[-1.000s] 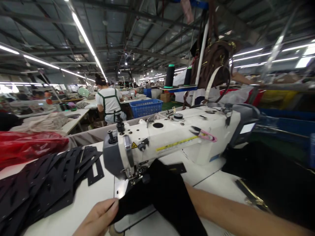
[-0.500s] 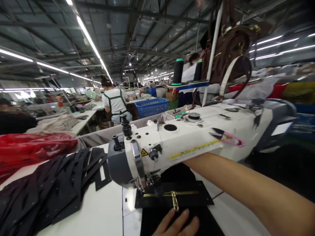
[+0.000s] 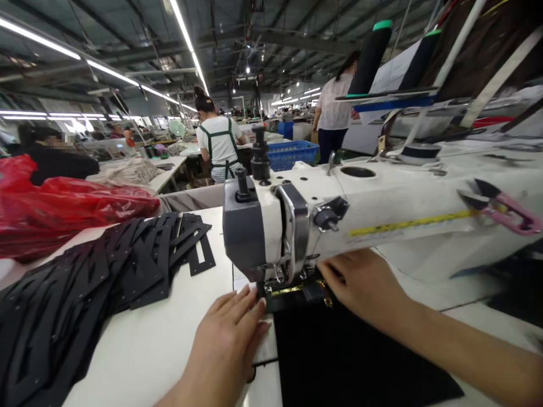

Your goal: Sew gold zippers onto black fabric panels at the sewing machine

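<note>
Black fabric [image 3: 339,356] lies on the white table under the head of a white sewing machine [image 3: 271,226]. A black strip with a gold zipper [image 3: 288,290] crosses it below the needle area. My left hand [image 3: 227,339] rests at the strip's left end, its fingertips beside the presser foot. At the right end, my right hand [image 3: 360,282] reaches in under the machine arm, with thumb and fingers pressed on the black piece near the gold zipper pull [image 3: 328,302]. Some right fingertips are hidden.
A pile of black cut-out pieces [image 3: 106,271] covers the table's left side, with a red plastic bag [image 3: 76,198] behind. Pink-handled snips [image 3: 509,212] lie on the machine arm near thread cones [image 3: 373,56]. Beyond are a blue basket [image 3: 292,155] and several people.
The view has moved closer to the machine. My left hand is now at the strip's left end; my right hand now shows at its right end. The zipper strip sits nearer the presser foot.
</note>
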Demonstrator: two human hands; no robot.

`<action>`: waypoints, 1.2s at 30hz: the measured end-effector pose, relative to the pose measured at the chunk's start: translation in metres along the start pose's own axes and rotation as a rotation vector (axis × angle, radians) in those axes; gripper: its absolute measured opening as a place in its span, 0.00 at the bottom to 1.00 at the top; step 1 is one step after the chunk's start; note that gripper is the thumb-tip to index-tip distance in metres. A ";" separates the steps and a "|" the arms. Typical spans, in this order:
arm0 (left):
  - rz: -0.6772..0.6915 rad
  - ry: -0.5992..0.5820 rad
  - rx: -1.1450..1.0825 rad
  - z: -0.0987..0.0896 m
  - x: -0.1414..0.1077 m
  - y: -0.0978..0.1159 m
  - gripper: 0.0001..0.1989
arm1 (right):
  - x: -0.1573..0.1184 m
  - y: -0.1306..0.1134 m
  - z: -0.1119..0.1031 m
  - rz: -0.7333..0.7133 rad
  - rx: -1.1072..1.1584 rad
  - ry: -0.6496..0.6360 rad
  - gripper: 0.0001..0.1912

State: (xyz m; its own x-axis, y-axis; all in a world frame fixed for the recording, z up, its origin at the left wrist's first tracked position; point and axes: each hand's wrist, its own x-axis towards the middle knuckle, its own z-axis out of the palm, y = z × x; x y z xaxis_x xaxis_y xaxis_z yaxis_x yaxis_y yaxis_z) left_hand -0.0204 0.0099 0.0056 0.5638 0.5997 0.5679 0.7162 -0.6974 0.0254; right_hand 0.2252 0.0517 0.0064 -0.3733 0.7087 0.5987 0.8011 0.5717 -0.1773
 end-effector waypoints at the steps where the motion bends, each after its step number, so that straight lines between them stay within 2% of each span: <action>1: 0.012 -0.010 0.012 0.004 0.000 -0.002 0.11 | -0.006 -0.009 0.001 -0.070 0.002 -0.027 0.12; 4: 0.035 -0.033 0.004 0.015 0.000 0.000 0.12 | -0.016 -0.036 0.009 -0.217 0.065 -0.071 0.13; 8: 0.029 -0.024 -0.028 0.016 0.000 0.001 0.13 | -0.015 -0.051 0.020 -0.126 0.126 -0.107 0.11; 11: 0.031 -0.013 -0.041 0.014 0.000 -0.001 0.12 | -0.014 -0.050 0.023 -0.087 0.131 -0.095 0.12; 17: 0.056 -0.004 -0.082 0.019 0.001 -0.003 0.12 | -0.012 -0.055 0.022 -0.093 0.142 -0.188 0.12; 31: 0.133 0.022 0.036 0.022 0.005 0.001 0.14 | -0.009 -0.049 0.023 -0.161 0.151 -0.151 0.10; 36: 0.112 0.028 0.032 0.023 0.008 -0.003 0.15 | -0.005 -0.048 0.025 -0.158 0.126 -0.126 0.10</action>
State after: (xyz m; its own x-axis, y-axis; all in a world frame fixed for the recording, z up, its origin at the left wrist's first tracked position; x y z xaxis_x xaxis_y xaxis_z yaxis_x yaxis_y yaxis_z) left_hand -0.0087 0.0260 -0.0093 0.6300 0.5070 0.5882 0.6622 -0.7465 -0.0658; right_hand 0.1766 0.0310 -0.0078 -0.5511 0.6475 0.5264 0.6662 0.7212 -0.1897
